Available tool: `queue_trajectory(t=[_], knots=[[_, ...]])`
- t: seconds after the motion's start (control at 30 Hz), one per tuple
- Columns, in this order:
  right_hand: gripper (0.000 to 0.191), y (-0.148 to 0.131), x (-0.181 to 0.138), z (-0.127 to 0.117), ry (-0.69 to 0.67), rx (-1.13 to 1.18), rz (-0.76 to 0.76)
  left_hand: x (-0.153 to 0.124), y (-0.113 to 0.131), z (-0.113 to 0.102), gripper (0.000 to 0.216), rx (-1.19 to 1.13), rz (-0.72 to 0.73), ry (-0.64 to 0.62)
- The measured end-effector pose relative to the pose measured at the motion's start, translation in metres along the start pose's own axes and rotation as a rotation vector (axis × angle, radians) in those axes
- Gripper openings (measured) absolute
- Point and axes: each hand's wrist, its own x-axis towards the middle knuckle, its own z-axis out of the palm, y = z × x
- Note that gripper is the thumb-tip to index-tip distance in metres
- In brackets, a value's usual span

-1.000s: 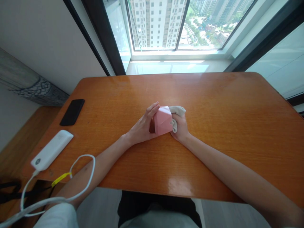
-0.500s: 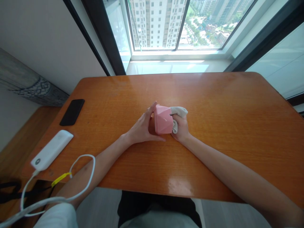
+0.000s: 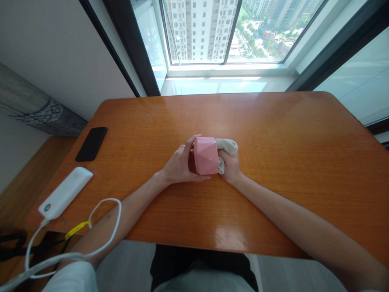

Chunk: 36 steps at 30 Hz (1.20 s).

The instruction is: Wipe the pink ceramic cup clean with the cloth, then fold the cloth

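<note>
Over the middle of the table is a pink faceted object, perhaps a small pot or cup, lying sideways. My left hand spans it from the left, fingers at its far edge and thumb along its near edge. On the other side, my right hand is closed on a light grey cloth, which is pressed against the object's right end. Whether part of the cloth goes inside the object is hidden.
At the table's left side lie a black phone and a white power bank. A white cable loops over my left forearm, beside a yellow tag. A window stands beyond the table.
The pink object has turned a little and shifted slightly left and nearer. My left fingers and thumb have closed in on it, and the right hand with the cloth has moved slightly left.
</note>
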Motion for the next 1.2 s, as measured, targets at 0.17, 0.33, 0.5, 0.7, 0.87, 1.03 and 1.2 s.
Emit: queue_trajectory(t=[0.17,0.33,0.5,0.7,0.87,1.03,1.2], knots=[[0.015,0.002,0.002,-0.001,0.005,0.007,-0.001,0.002,-0.009,0.002,0.147,-0.013,0.054,-0.006],[0.012,0.007,0.006,-0.001,0.033,0.073,0.060,0.001,-0.023,0.008,0.142,0.008,0.279,-0.015],[0.008,0.009,0.006,-0.001,0.030,0.158,0.097,0.000,-0.021,0.007,0.126,0.088,0.310,0.036],[0.016,-0.003,-0.002,0.001,-0.010,0.004,0.029,-0.001,-0.007,-0.001,0.138,-0.039,0.084,0.027],[0.016,-0.004,-0.003,0.000,-0.007,-0.015,0.016,-0.001,-0.010,-0.002,0.144,-0.023,0.023,-0.011],[0.012,0.007,0.002,-0.003,0.011,0.052,0.024,0.000,-0.022,0.006,0.152,-0.032,0.261,-0.006],[0.009,0.011,0.005,-0.003,-0.007,0.113,0.037,0.000,-0.026,0.011,0.127,0.084,0.304,0.020]])
